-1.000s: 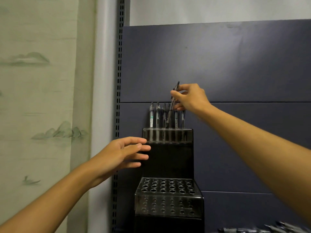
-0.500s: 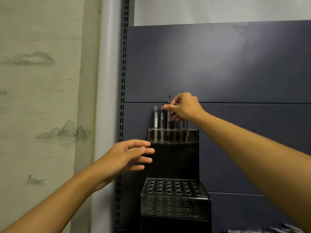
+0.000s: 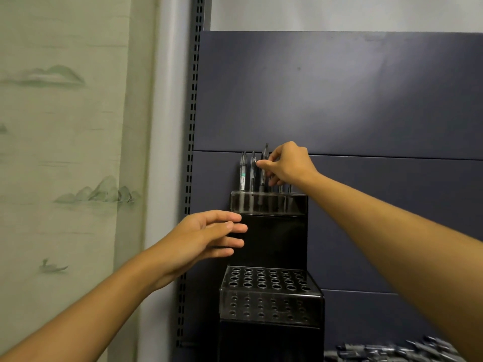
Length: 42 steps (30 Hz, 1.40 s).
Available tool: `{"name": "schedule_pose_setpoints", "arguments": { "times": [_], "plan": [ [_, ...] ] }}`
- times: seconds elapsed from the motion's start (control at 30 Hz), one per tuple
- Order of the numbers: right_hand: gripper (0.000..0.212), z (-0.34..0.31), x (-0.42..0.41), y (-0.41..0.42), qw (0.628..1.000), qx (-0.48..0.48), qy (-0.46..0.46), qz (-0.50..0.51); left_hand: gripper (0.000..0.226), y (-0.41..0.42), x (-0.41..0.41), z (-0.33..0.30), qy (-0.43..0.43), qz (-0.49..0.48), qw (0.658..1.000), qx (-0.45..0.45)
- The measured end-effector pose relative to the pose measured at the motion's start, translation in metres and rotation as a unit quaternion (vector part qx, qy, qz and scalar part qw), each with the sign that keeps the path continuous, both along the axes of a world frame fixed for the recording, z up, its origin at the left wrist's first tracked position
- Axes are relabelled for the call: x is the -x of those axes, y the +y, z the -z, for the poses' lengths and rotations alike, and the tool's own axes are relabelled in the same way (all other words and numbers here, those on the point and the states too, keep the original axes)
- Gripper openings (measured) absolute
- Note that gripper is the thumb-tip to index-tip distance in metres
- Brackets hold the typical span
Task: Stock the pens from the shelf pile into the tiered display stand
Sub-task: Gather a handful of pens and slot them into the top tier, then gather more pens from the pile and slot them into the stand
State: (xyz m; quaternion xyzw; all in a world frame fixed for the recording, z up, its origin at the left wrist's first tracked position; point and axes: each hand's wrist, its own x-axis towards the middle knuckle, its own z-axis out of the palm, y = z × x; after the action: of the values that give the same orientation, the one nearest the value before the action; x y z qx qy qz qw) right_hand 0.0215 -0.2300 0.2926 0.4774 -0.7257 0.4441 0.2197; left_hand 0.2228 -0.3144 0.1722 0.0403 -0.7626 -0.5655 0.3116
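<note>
A black tiered display stand [image 3: 271,239] stands against the dark blue shelf back. Its top tier [image 3: 268,203] holds several upright pens [image 3: 243,173]. My right hand [image 3: 287,164] pinches a dark pen [image 3: 264,165] that stands upright in the top tier, its cap above the others. My left hand [image 3: 206,237], fingers straight and relaxed, hovers at the stand's left side below the top tier; whether it touches the stand I cannot tell. The lower tier [image 3: 269,293] shows rows of empty holes. The pile of pens [image 3: 392,352] lies at the bottom right on the shelf.
A slotted metal upright [image 3: 192,152] runs down the left of the blue back panel [image 3: 339,100]. Left of it hangs a pale green curtain or wall covering [image 3: 65,152] with a painted landscape.
My right hand has brought the tilted pen down from above the row and stood it upright in the top tier. My left hand stays beside the stand.
</note>
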Motion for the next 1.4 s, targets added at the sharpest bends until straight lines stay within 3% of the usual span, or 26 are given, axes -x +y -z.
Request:
{"name": "schedule_pose_setpoints", "arguments": {
  "times": [0.47,0.63,0.77,0.93,1.07,1.23,1.4],
  "plan": [
    [0.034,0.005,-0.004,-0.001,0.996,-0.088,0.021,0.025,0.022,-0.003,-0.008,0.006,-0.007,-0.008,1.0,0.008],
    [0.033,0.01,-0.013,0.025,0.999,0.002,0.0,-0.041,0.022,0.003,-0.007,0.003,0.006,-0.008,1.0,0.027],
    [0.027,0.026,-0.021,0.065,0.995,0.013,0.044,-0.086,0.023,0.019,0.008,-0.013,0.016,-0.014,0.995,0.096],
    [0.029,0.057,-0.002,0.133,0.994,0.024,0.071,-0.084,0.027,0.066,0.043,-0.021,-0.002,-0.021,0.962,0.272],
    [0.029,0.102,0.038,0.196,0.998,0.019,0.033,-0.044,0.028,0.131,0.085,-0.008,-0.024,-0.009,0.919,0.393],
    [0.03,0.198,0.112,0.281,0.997,-0.059,-0.059,-0.001,0.027,0.219,0.158,0.044,-0.077,0.049,0.909,0.406],
    [0.034,0.267,0.158,0.35,0.978,-0.184,-0.095,0.02,0.046,0.269,0.215,0.123,-0.2,0.058,0.883,0.42]
  ]
}}
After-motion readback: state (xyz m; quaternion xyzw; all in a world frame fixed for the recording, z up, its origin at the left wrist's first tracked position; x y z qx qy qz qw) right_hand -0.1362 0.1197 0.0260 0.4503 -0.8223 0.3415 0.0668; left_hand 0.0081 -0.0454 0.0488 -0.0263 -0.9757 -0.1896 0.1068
